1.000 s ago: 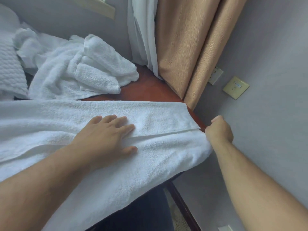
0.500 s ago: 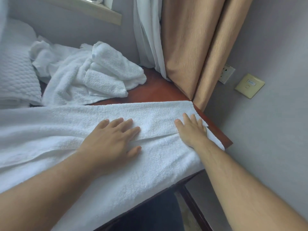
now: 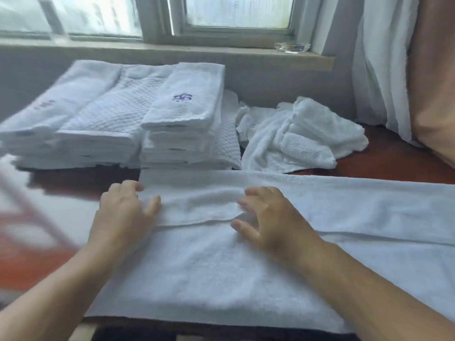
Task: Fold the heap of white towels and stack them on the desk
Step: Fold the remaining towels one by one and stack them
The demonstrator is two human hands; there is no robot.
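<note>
One long towel [image 3: 270, 267] lies flat across the tabletop [image 3: 394, 163], its far edge folded over toward the person. Left hand [image 3: 125, 215] sits at the towel's left end, fingers curled, thumb on the cloth; blur hides whether it grips. Right hand [image 3: 273, 217] rests on the fold, fingers spread, holding nothing. Behind stand folded stacks [image 3: 182, 114] and the heap [image 3: 295, 141].

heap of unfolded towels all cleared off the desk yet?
No, a crumpled heap of white towels lies on the desk, to the right of the folded stacks.
</note>
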